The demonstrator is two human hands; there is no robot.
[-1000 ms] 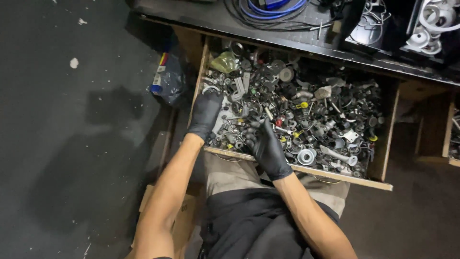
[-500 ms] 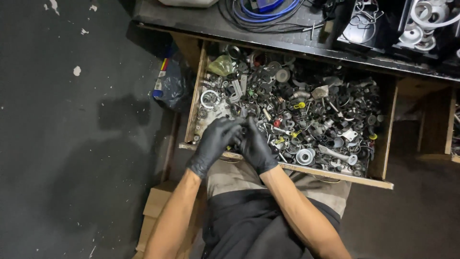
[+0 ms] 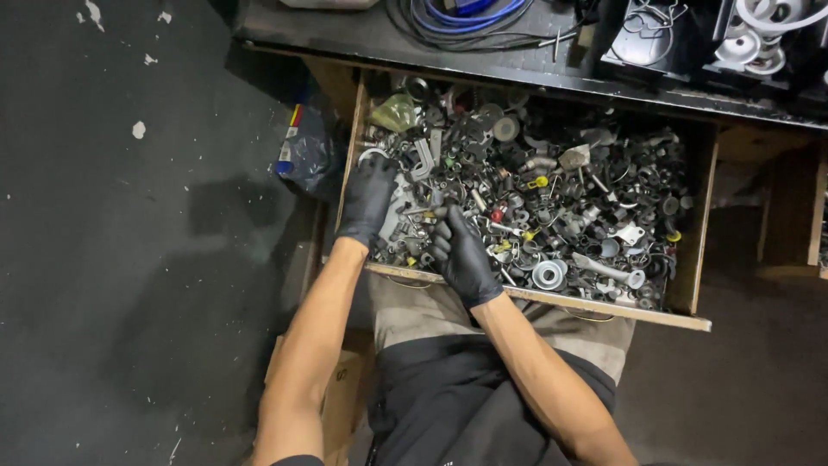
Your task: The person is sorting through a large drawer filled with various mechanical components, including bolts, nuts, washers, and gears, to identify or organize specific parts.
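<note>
From the head camera, looking straight down, both hands wear black gloves and reach into an open wooden drawer packed with small metal parts. The left hand lies palm down on the heap at the drawer's left end, fingers loosely spread and curled onto the pieces beneath; whether it grips any one of them cannot be told. Just beyond its fingertips sits a pale metal ring, and further out, in the far left corner, a greenish translucent piece. The right hand sits close beside the left one, nearer the drawer's front edge, its fingers bunched together as if pinching something small, though the piece itself is too small and hidden to make out. To the right of this hand, near the front edge, lies a round silver bearing, and past it a long pale metal bar. Small yellow and red bits dot the heap just beyond the right hand. Above the drawer, a dark bench top carries a blue coiled cable. Left of the left forearm lies a dark plastic bag on the floor.
</note>
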